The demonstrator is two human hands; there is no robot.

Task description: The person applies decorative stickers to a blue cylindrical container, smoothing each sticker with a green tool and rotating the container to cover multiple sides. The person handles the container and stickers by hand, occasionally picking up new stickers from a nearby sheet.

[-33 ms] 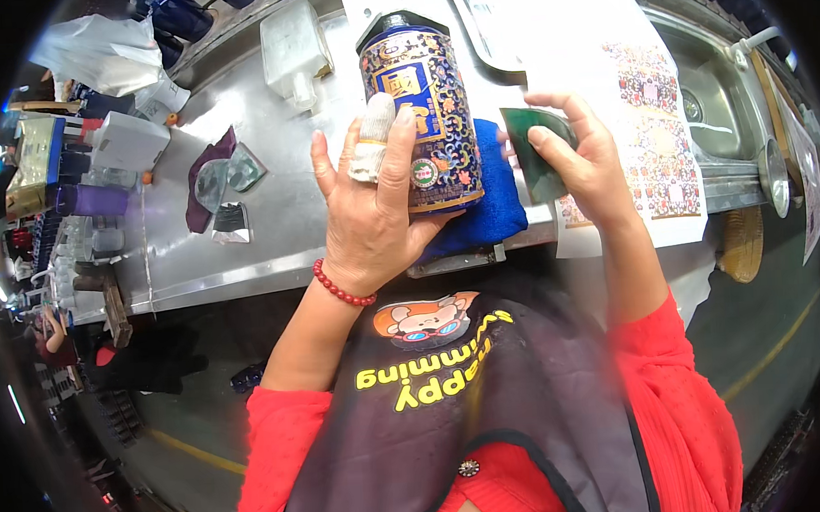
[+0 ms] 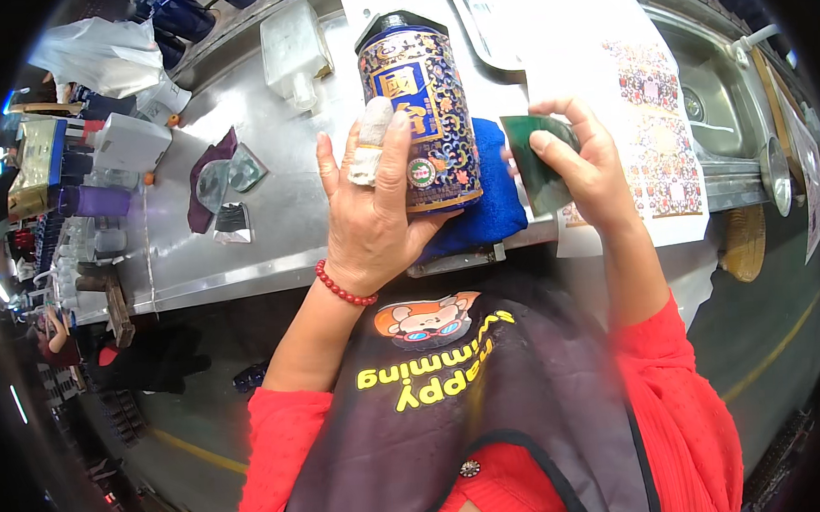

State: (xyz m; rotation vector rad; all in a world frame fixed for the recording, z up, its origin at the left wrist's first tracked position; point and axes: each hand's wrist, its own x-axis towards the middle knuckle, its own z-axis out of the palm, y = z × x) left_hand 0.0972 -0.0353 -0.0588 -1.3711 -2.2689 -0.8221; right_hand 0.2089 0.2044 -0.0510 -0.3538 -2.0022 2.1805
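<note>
A dark blue bottle [image 2: 442, 162] with a dense floral pattern and gold trim lies on a folded blue towel [image 2: 502, 186], its neck pointing away from me. My left hand [image 2: 366, 217] holds its lower left side, fingers along the front and thumb by the base. A whitish cover wraps one of those fingers. My right hand [image 2: 594, 168] pinches a thin dark green scraper-like sheet [image 2: 530, 162] between thumb and fingers, just right of the bottle and apart from it. Part of the sheet is hidden behind the thumb.
On the metal worktop [image 2: 278, 216] rest a clear square bottle [image 2: 293, 53], a purple cloth [image 2: 207, 188] and translucent pieces [image 2: 243, 167]. Patterned label sheets [image 2: 659, 141] lie to the right, beside a sink [image 2: 722, 101]. Boxes [image 2: 130, 141] and a plastic bag [image 2: 103, 54] crowd the left.
My left fingers have shifted slightly down on the bottle, uncovering more of its front panel. The green sheet in my right hand has dipped and tilted a little.
</note>
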